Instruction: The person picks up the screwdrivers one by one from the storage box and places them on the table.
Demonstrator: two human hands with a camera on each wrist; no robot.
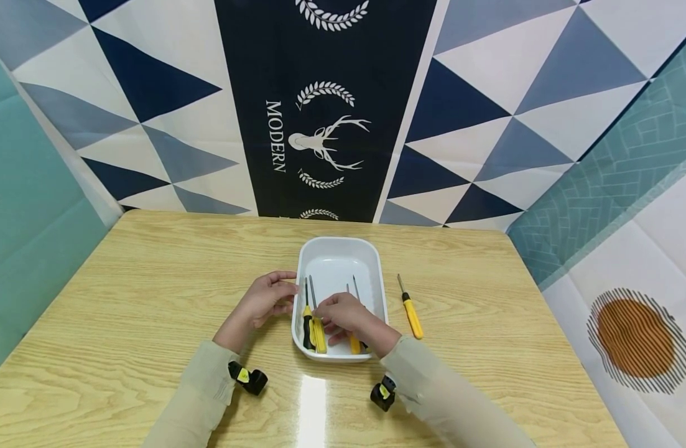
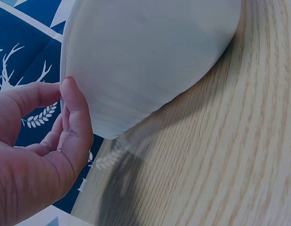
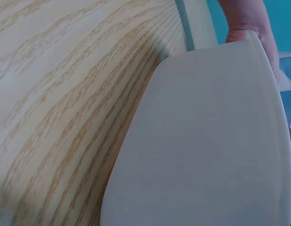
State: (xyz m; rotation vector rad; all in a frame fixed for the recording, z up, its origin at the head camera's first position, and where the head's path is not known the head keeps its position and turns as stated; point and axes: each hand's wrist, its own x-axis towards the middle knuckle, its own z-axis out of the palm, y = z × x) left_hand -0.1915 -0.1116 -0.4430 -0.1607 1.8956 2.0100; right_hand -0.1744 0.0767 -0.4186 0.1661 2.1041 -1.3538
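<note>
The left grip [image 1: 270, 297], fingers lightly bent, touches the left rim of a glossy white, rounded-rectangular tray [image 1: 343, 238]; whether it pinches the rim I cannot tell. The right grip [image 1: 345, 311] is inside the tray, fingers bent downward, their tips at the upper end of a yellow-handled screwdriver with a slim metal shaft [image 1: 320, 339]. Whether they hold it is unclear. Just left of that grip lies a screwdriver with a black-and-yellow handle [image 1: 307, 326]. Partly hidden beneath the same hand is an orange-yellow handle [image 1: 355, 343]. Right of this grip, outside the tray, a yellow-handled screwdriver with a black collar [image 1: 412, 317] lies on the pale wood-grain bench [image 1: 466, 386].
</note>
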